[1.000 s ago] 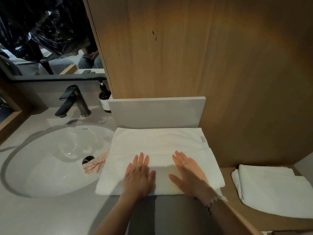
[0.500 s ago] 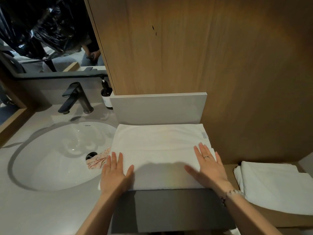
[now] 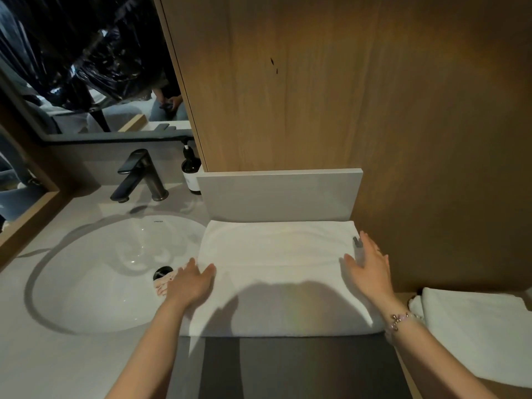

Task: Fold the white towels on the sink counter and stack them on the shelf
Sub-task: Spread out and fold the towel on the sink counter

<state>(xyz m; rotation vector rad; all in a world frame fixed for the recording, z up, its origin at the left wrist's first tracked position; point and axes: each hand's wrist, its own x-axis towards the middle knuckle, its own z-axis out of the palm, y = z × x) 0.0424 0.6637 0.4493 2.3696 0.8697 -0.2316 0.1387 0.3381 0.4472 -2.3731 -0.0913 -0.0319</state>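
Currently, both flat, empty hands, left hand [image 3: 190, 283] and right hand [image 3: 370, 267], are pressing the part-folded towel [image 3: 276, 260] at the surface's [image 3: 57, 364] right edge; the shelf's [image 3: 403, 298] folded towel [image 3: 475, 335] is waiting.

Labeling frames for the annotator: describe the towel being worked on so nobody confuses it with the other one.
Start at the oval white sink basin; directly to its right, on the counter below the grey backsplash panel, lies the white towel. The left hand and right hand rest on its two ends. Unlike the folded towel on the lower wooden shelf at far right, it lies spread wide and has a small grey tag at its right edge.
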